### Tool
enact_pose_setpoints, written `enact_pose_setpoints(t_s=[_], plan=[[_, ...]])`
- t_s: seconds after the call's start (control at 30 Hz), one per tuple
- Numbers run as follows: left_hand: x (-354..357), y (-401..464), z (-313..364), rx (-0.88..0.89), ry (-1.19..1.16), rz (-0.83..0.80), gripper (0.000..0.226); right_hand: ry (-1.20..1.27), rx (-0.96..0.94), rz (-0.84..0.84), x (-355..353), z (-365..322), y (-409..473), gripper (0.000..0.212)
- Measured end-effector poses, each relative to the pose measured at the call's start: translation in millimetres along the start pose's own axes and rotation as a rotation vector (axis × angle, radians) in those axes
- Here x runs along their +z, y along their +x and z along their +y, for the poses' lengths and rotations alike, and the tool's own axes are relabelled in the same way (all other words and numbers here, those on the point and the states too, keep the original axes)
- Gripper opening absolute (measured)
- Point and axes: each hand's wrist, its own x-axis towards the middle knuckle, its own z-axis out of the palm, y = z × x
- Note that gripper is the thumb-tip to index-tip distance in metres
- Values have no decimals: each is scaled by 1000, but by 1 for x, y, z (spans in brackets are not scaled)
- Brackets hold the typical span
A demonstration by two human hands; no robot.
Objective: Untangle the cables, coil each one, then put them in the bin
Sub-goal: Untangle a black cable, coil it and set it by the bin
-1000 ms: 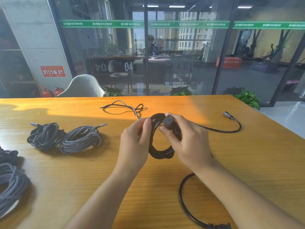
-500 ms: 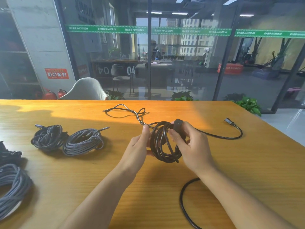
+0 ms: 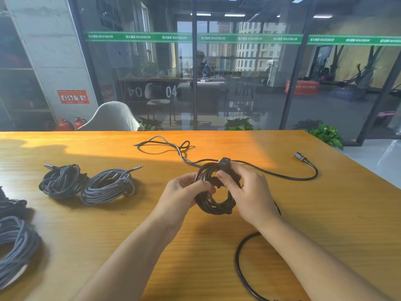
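This is an office or shared workspace. A long orange-brown wooden tabletop [image 3: 303, 213] stands before a floor-to-ceiling glass partition wall [image 3: 249, 83] in dark metal frames, crossed by a green printed strip [image 3: 217, 38] reading "MAXIMUM". Behind the glass are desks, chairs and a "04" room number [image 3: 171, 91]. Beyond the tabletop's far left corner stand red fire extinguishers [image 3: 65, 125], a pale moulded chair [image 3: 112, 118] and potted green plants [image 3: 325, 134].

Above the orange wooden table [image 3: 325, 213], the left hand [image 3: 182, 196] and the right hand [image 3: 249, 192] both grip a black coiled cable [image 3: 213, 205]. To the left of this coil, two grey braided cable coils [image 3: 86, 184] lie on the table, touching each other.
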Motion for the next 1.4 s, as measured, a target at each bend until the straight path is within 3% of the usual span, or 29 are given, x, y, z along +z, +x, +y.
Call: enact_pose_setpoints(t_s=[0.13, 0.3, 0.5, 1.03, 1.23, 1.4], plan=[[-3, 3, -4, -28, -52, 20, 57, 65, 56, -64, 3, 0, 0, 47], [-6, 5, -7, -37, -18, 12, 53, 293, 143, -163, 5, -7, -1, 38], [-6, 6, -10, -48, 14, -7, 56, 383, 167, -183, 4, -13, -4, 28], [-2, 4, -6, 13, 44, -17, 52, 681, 379, -180, 5, -14, -2, 30], [-2, 4, -5, 195, 351, 23, 55, 606, 359, -215, 4, -10, -5, 31], [-2, 4, -11, 345, 670, 92, 43, 528, 328, -219, 5, -11, -6, 29]])
